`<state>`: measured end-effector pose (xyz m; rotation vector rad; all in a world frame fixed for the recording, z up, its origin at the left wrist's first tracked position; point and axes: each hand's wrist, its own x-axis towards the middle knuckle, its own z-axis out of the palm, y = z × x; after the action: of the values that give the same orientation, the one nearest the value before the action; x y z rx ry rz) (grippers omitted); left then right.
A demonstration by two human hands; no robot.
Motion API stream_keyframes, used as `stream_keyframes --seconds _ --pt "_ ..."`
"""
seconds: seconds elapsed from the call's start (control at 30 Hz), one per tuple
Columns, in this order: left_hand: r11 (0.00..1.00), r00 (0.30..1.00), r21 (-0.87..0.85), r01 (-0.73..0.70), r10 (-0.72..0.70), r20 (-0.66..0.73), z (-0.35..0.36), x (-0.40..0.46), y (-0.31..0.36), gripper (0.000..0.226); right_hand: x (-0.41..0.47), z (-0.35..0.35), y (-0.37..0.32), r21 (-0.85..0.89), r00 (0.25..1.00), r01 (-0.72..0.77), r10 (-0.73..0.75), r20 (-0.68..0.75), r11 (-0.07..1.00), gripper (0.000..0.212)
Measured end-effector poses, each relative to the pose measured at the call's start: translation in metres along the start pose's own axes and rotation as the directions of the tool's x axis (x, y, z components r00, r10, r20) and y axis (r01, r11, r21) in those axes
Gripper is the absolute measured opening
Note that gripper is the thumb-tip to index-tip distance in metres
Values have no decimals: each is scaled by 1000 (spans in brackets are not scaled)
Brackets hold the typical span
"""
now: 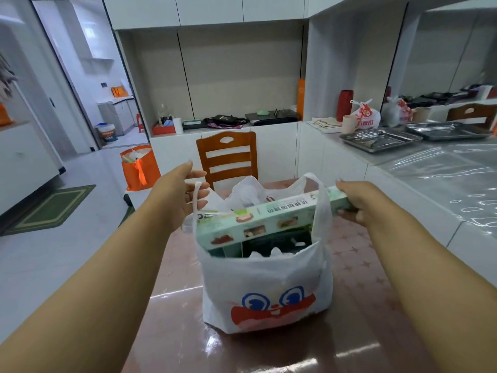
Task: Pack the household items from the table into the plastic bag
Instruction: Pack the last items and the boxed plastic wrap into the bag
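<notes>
green box (271,219) across bag (263,292) mouth, right hand (357,201) gripping its end

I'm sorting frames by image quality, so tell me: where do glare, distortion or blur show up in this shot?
Head view: strong white glare on the glossy table near the bottom edge and on the clear sheet over the counter; wide-angle lens bends the cabinet lines and stretches both forearms; the print on the long green box is too soft to read.

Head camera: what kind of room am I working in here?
Most likely a home dining area beside a kitchen: a wooden chair at the table, white built-in cabinets with a cluttered counter, and steel trays on the side counter.
</notes>
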<state>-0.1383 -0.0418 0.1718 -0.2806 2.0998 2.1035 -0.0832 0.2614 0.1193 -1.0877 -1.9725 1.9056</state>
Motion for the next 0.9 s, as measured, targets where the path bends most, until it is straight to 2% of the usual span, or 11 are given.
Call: stream_keyframes --seconds 0.13,0.23,0.3,0.37,0.4,0.47,0.53,0.63,0.7,0.8,0.9 --pt "997 999 82 4 -7 36 6 -4 -4 37 -33 12 -4 -410 993 61 -14 116 910 21" --pt "998 999 66 15 -19 48 5 -6 -5 36 -40 9 3 -324 979 153 -97 182 934 43" --pt "999 999 47 22 -23 39 0 -5 -2 35 -32 8 9 -256 997 55 -37 74 965 72" --pt "999 999 33 32 -32 9 -7 -2 -1 34 -24 9 12 -346 957 139 -215 -193 928 74" --pt "999 999 22 42 -41 -9 -12 -1 -1 33 -25 11 12 -399 844 255 -404 -352 881 65" --pt "998 998 0 61 -61 -22 -18 3 -1 32 -45 26 6 -458 430 651 -791 -435 606 38" --pt "997 997 -32 72 -73 -19 -22 5 -1 31 -76 57 3 -400 317 866 -948 -24 300 15" --pt "999 998 13 53 -53 -23 -20 6 -4 18 -93 118 16 -410 376 906 -649 662 107 21" --pt "958 997 285 -14 35 -68 -18 10 -8 11 -94 147 21 -447 355 894 -570 741 -24 30" --pt "675 981 738 11 136 -139 -23 19 -9 15 -90 169 29 -492 319 856 -586 745 -159 40" --pt "494 980 864 94 109 -169 -29 30 -13 8 -89 171 36 -490 280 840 -587 759 -234 57"
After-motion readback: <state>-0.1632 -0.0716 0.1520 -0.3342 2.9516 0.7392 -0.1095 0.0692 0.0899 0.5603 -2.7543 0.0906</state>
